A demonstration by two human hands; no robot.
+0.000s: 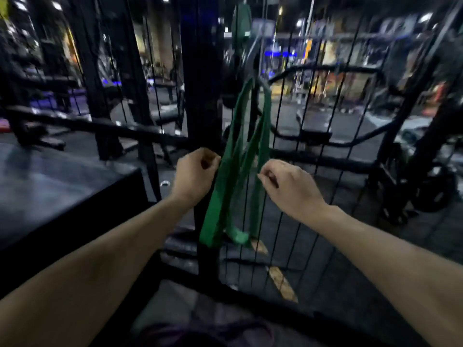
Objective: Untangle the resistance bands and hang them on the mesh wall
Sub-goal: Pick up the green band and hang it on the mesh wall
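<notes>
A green resistance band (226,176) hangs in long loops from a hook high on the black mesh wall (308,136). Its lower ends dangle near the wall's bottom rail. My left hand (194,175) is at the band's left strand, fingers curled and pinching its edge. My right hand (288,186) is at the right strand, fingertips pinching it. A second dark green band (241,23) hangs higher up on the mesh. The picture is dim and blurred.
A black platform box (62,196) stands at my left. A thick black upright post (200,83) rises beside the mesh. Dark cords (205,331) lie on the floor by my feet. Gym racks and a weight plate (436,189) stand at right.
</notes>
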